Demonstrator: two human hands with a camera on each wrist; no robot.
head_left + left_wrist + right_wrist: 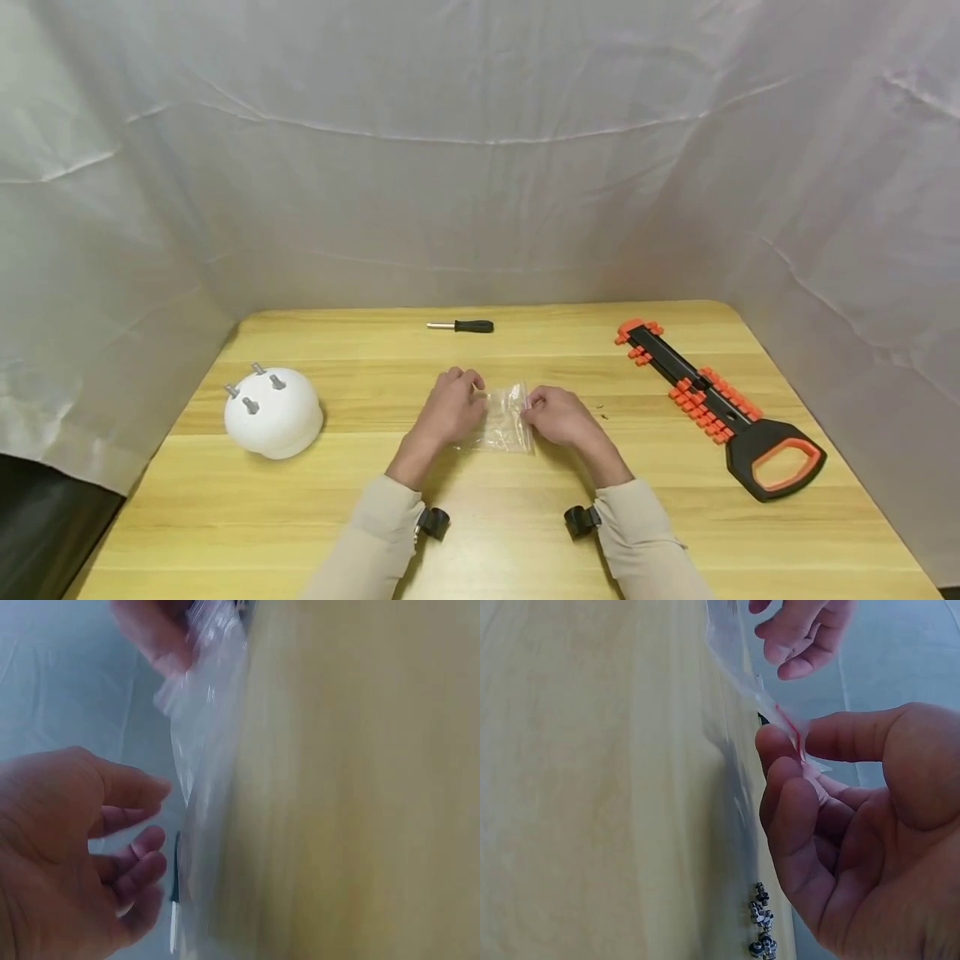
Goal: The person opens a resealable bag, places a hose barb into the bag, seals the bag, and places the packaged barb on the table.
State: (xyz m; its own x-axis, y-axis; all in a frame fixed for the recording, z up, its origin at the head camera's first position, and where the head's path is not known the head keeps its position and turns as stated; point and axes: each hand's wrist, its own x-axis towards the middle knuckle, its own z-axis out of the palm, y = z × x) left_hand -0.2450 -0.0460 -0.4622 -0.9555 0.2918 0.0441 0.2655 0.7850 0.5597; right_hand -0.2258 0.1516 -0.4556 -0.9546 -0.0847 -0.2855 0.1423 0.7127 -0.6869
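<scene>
Head view: right hand pinches the small clear plastic zip bag by its edge; left hand hangs loose beside it; screws already lie on the wooden surface.

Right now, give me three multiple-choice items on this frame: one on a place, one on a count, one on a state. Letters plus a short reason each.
1. Where does the screwdriver lie on the table?
A. at the far edge, beyond the hands
B. beside the white dome
C. under the orange and black tool

2. How many grey pegs stick up from the white dome?
A. two
B. four
C. six

3. What is the right hand doing with the clear plastic bag?
A. lying flat on it
B. pinching its edge between thumb and fingers
C. hanging away from it

Answers: 1 A, the head view shows it past both hands near the back edge. 2 B, four pegs show on top of the dome. 3 B, the right wrist view shows thumb and fingertips closed on the bag's red-lined edge; the left hand is at the other side.
</scene>
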